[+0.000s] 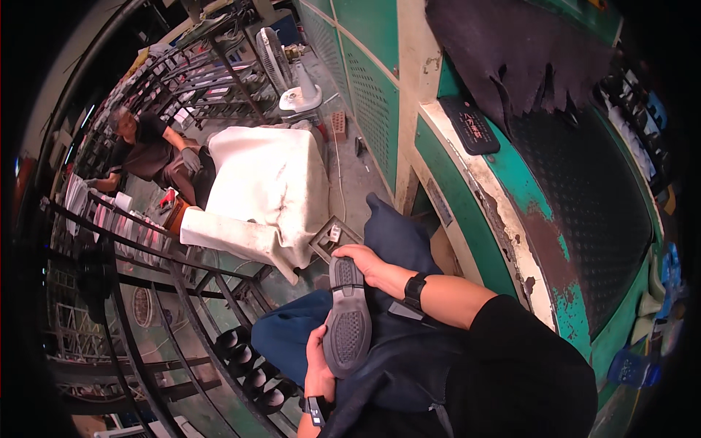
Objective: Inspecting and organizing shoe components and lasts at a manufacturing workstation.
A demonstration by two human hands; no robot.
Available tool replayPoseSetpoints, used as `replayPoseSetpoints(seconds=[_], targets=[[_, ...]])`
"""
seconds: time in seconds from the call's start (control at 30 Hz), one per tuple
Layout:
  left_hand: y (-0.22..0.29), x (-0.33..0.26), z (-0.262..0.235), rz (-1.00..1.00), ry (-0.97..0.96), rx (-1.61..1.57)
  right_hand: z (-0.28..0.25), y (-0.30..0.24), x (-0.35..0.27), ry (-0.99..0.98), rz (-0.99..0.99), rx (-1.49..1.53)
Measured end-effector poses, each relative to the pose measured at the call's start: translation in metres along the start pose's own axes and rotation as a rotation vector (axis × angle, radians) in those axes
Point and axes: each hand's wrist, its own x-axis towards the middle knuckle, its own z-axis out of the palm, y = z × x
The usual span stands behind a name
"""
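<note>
A grey shoe sole [349, 332] rests between my hands above my lap, its patterned tread facing up. The narrow heel end points away from me, and the wide toe end lies close to my body. My right hand [359, 264] grips the heel end, with its thumb side toward the tip. Along the left edge of the toe end, my left hand [317, 365] holds the sole with the thumb up; its other fingers are mostly hidden. Whether a shoe upper is attached underneath I cannot tell.
Left of me runs a dark metal rack [175, 292] with several dark shoes [255, 376]. Ahead stands a cream cloth-covered block [263, 182]; beyond it, a person [157, 146] wearing gloves and a fan [274, 58]. At right is a green machine [526, 190] with a black phone-like slab [471, 125].
</note>
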Motion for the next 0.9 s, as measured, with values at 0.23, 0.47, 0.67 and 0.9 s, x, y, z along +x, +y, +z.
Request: replayPoseSetpoints(seconds=[0.23,0.47,0.67,0.9], targets=[[-0.003,-0.003,0.042,0.243,0.159,0.425,0.000,-0.004,0.017,-0.210,-0.009,-0.225],[0.078,0.067,0.078,0.454,0.268,0.707,0.001,0.015,0.061,-0.455,-0.309,-0.745],[0.087,0.131,0.072,0.434,0.202,0.651,0.017,0.013,0.044,-0.368,-0.565,-0.820],[0.077,0.111,0.082,0.479,0.142,0.419,0.033,-0.002,0.014,-0.349,-0.643,-0.857]])
